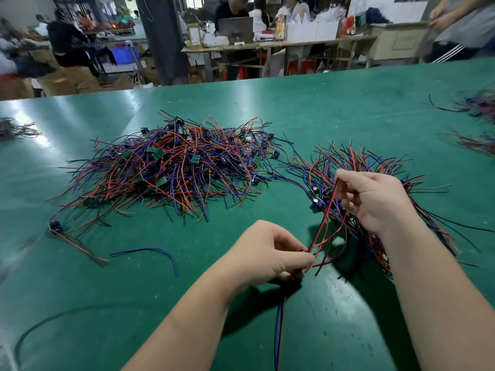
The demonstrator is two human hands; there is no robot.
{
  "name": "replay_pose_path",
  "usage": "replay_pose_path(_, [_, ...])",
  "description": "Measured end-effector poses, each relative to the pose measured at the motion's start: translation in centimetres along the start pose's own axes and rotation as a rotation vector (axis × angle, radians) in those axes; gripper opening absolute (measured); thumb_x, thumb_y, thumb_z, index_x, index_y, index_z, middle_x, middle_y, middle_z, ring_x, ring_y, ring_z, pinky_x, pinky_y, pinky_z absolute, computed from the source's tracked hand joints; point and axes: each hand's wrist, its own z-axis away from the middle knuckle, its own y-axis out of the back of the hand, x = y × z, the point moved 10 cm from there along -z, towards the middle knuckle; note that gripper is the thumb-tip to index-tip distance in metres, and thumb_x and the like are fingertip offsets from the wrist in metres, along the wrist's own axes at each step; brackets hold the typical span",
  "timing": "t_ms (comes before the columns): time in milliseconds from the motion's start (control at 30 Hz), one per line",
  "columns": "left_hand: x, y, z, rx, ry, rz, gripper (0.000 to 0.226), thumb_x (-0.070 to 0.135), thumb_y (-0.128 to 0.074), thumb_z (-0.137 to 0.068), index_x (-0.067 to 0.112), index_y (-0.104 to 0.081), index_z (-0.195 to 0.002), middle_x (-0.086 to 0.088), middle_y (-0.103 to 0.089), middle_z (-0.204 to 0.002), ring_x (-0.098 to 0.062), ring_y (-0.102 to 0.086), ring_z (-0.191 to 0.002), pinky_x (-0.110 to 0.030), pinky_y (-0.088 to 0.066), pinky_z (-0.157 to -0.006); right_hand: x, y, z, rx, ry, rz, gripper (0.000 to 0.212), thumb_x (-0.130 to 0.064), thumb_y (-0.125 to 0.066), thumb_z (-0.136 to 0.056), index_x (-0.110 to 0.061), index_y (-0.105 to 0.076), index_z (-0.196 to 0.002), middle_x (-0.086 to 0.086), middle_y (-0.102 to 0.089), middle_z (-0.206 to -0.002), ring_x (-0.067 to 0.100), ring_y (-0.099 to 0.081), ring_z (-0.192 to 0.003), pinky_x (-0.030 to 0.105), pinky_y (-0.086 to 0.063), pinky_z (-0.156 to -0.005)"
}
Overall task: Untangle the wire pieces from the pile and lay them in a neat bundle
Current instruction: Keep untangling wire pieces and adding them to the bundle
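A big tangled pile (174, 167) of red, blue and black wire pieces with small green boards lies on the green table (334, 108) at centre left. To its right lies a rougher bundle (361, 167) of the same wires. My right hand (375, 199) hovers over that bundle and pinches a red wire (325, 218) between fingertips. That wire runs down to my left hand (270, 253), which pinches its lower end. A blue and black wire (278, 333) hangs from under my left hand toward the near edge.
A loose blue wire (160, 253) and a wire piece with a blue connector (56, 227) lie at the near left. Smaller wire heaps sit at the far left (16, 129) and far right (476, 124). People work at cluttered benches behind the table.
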Motion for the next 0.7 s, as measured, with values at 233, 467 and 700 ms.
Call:
replay_pose_path(233, [-0.2,0.3,-0.1,0.008,0.014,0.005,0.009,0.015,-0.077,-0.079,0.011,-0.07,-0.079,-0.005,-0.071,-0.068,-0.012,-0.066,-0.061,-0.021,-0.053,-0.059,0.5,0.4,-0.4,0.035,-0.029,0.045,0.018,-0.007,-0.063,-0.09,-0.002,-0.053,-0.075,0.014,-0.055,-0.073,0.024,-0.066,-0.058,0.018,-0.047,-0.039])
replay_pose_path(467, [1.0,2.3,-0.3,0.097,-0.079,0.191,0.007,0.008,-0.073,-0.08,0.01,-0.066,-0.08,-0.009,-0.072,-0.073,-0.017,-0.07,-0.065,-0.027,-0.056,-0.063,1.3,-1.4,0.5,0.055,-0.104,-0.413,0.018,-0.013,-0.046,-0.098,-0.008,-0.047,-0.08,0.005,-0.05,-0.052,0.025,-0.071,-0.059,0.021,-0.052,-0.043])
replay_pose_path(700, [0.3,5.7,-0.6,0.38,-0.108,0.578,0.013,0.018,-0.066,-0.084,0.004,-0.066,-0.082,-0.004,-0.071,-0.069,-0.011,-0.066,-0.055,-0.019,-0.053,-0.05,0.2,-7.3,3.6,-0.266,0.286,0.276,0.014,-0.011,-0.062,-0.089,-0.025,-0.06,-0.09,0.003,-0.067,-0.084,0.015,-0.068,-0.069,0.034,-0.058,-0.062])
